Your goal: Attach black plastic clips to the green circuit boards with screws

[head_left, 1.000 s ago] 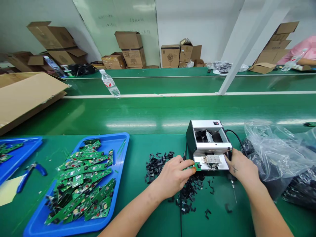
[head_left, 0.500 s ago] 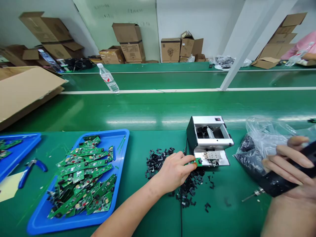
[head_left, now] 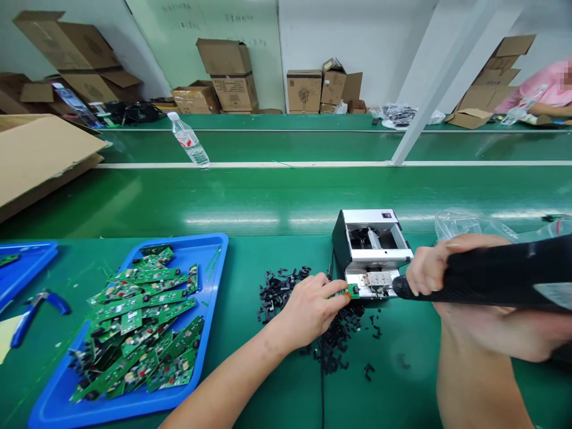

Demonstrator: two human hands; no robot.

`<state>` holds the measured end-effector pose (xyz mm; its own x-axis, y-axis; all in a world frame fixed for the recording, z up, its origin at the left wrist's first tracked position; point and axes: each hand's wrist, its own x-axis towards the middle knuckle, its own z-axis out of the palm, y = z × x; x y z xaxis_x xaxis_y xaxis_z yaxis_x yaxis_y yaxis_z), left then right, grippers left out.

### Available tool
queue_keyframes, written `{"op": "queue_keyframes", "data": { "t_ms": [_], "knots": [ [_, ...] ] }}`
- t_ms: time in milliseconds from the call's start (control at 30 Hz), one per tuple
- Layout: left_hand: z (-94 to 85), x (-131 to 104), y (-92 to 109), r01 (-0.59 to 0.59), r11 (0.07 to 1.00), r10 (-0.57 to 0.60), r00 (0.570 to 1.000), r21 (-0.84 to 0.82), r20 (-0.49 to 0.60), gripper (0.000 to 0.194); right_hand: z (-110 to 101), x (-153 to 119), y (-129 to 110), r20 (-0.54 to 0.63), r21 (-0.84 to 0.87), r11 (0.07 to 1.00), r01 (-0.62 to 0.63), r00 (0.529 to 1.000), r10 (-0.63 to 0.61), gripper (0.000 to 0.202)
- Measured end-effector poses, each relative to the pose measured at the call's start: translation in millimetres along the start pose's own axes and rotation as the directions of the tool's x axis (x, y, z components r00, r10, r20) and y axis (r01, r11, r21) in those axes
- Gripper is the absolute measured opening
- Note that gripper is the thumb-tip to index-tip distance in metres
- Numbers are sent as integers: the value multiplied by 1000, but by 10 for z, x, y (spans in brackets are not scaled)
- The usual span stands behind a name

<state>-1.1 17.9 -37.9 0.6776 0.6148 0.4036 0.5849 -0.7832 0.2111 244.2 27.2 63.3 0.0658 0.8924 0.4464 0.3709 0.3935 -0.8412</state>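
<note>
My left hand [head_left: 315,307] pinches the end of a small green circuit board [head_left: 353,291] at the front left of a silver and black machine [head_left: 378,255]. A metal block [head_left: 379,280] sits on the machine's front ledge. My right hand [head_left: 429,271] is wrapped round a black power tool [head_left: 504,271], held nearly level, its nose pointing left at the block. The tool's tip is hidden. Small black plastic parts [head_left: 279,292] lie heaped beside and under my left hand.
A blue tray [head_left: 217,280] piled with green boards stands at the left. Blue-handled cutters [head_left: 27,322] lie beyond it. A bottle [head_left: 190,140] stands further back; a person in pink [head_left: 543,89] is at the far right.
My right hand has brought the black tool from the right up to the machine's front. My left hand stays at the board. The whole view has shifted slightly.
</note>
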Motion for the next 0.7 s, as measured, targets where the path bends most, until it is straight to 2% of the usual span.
{"op": "queue_keyframes", "data": {
  "t_ms": [33, 67, 100, 133, 267, 567, 700],
  "knots": [
    [2, 0, 1, 0, 1000, 0, 1000, 7, -3, 19, 104, 18, -36, 57, 230, 971, 60, 996, -75, 102],
    [5, -1, 2, 0, 1000, 0, 1000, 12, -4, 19, 180, 30, -48, 89, 432, 897, 93, 985, -145, 93],
    [9, -1, 3, 2, 1000, -2, 1000, 16, -5, 19, 231, 35, -40, 106, 560, 823, 96, 977, -186, 85],
    [12, -2, 4, 4, 1000, -4, 1000, 18, -5, 19, 258, 35, -20, 123, 607, 791, 76, 974, -188, 80],
    [22, -4, 5, 4, 1000, -4, 1000, 24, 10, 17, 252, 15, 67, 143, 652, 758, 26, 977, -157, 76],
    [0, 4, 19, 4, 999, -6, 999, 43, 42, 19, 234, 3, 86, 177, 666, 746, -14, 974, -140, 78],
    [8, 5, 27, 12, 999, -15, 998, 46, 58, 21, 221, -54, 106, 243, 673, 736, -64, 960, -138, 78]
  ]
}}
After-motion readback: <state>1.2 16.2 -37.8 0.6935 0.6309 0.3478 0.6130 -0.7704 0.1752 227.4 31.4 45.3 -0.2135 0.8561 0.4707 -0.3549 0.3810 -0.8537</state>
